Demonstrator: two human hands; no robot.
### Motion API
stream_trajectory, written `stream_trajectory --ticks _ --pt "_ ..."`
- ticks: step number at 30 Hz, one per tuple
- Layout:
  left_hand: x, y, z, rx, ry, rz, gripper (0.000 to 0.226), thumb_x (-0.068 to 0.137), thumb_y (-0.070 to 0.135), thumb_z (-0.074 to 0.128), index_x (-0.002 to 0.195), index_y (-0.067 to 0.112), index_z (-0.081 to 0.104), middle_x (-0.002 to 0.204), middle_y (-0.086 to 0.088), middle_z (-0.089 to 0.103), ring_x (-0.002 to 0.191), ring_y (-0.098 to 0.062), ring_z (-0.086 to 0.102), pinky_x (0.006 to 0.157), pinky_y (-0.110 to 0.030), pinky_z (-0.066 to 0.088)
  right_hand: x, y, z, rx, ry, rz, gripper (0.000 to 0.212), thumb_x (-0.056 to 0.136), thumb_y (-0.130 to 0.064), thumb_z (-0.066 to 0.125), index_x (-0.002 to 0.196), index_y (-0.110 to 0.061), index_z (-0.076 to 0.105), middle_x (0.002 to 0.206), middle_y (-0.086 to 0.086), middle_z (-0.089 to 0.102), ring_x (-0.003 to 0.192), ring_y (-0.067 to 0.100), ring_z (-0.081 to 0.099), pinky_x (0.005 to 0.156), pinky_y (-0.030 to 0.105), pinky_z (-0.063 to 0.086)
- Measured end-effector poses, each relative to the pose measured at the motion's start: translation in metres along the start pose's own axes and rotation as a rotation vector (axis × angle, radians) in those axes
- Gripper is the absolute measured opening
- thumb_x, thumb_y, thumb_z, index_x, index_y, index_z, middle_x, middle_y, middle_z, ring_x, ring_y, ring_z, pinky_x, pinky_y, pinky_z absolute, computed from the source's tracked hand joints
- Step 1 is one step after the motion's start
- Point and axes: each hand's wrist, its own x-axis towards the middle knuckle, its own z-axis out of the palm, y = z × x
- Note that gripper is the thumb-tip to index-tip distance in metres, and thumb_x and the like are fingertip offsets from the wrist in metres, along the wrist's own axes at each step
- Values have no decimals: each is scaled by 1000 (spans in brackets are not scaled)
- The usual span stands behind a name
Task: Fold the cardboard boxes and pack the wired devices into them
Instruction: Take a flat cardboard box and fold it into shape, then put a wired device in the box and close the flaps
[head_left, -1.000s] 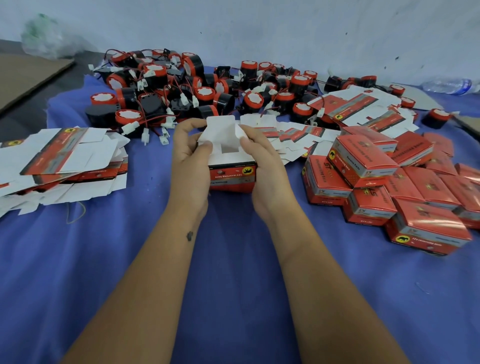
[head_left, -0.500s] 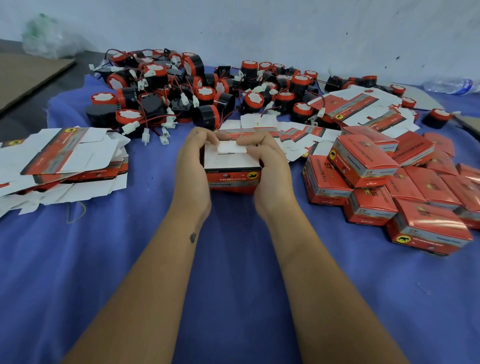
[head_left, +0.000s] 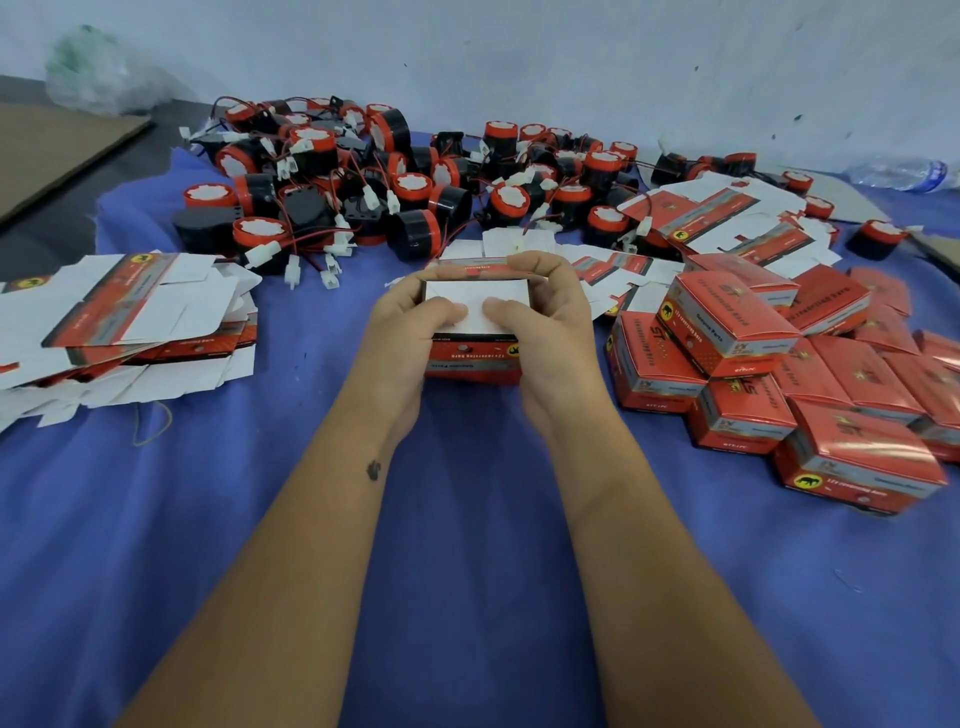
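Note:
A small red cardboard box sits on the blue cloth in the middle, its white end flaps folded flat on top. My left hand grips its left side, thumb pressing on the white flaps. My right hand grips the right side, fingers curled over the far edge and thumb on the flaps. Behind lies a heap of black-and-red wired devices with white connectors. Flat unfolded boxes are stacked at the left.
Several closed red boxes are piled at the right. More flat box blanks lie at the back right. A plastic bottle rests by the wall, a brown cardboard sheet at far left. Blue cloth covers the near area.
The upright white flap has been folded down and both thumbs have come onto the flaps, pressing them flat; the box top went from open to closed.

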Motion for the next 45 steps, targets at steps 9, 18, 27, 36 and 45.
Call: stream_trajectory --ticks 9,18,27,36,45 --pt "-3 -1 1 54 71 127 39 84 -8 56 92 28 70 93 5 73 92 -19 69 67 -29 57 0 2 3 -113 -1 -81 29 90 3 57 104 -22 62 110 1 66 101 13 63 85 32 55" --pt "-5 -4 4 218 1 389 39 85 26 59 118 46 60 143 17 51 138 -2 40 108 -29 42 3 0 0 124 64 147 29 100 -44 45 107 -27 68 110 4 71 102 24 67 81 41 56" --pt "2 -7 0 -13 83 -67 26 96 19 61 120 8 65 103 -8 75 96 -22 73 77 -31 60 0 -1 -4 14 -59 -144 33 87 14 46 102 -14 52 89 -20 71 86 4 68 70 19 53" --pt "13 -1 -12 -211 846 289 53 88 17 72 126 17 34 125 6 50 106 2 57 90 -16 50 32 25 24 -651 21 -78 45 87 -9 53 127 -30 51 121 -12 50 104 -3 49 87 27 48" --pt "13 -5 -3 -196 751 332 27 96 29 61 107 41 39 112 30 56 107 16 56 102 -33 50 121 43 66 -866 -7 -91 76 89 -18 64 153 -20 23 149 10 36 133 30 38 107 49 38"
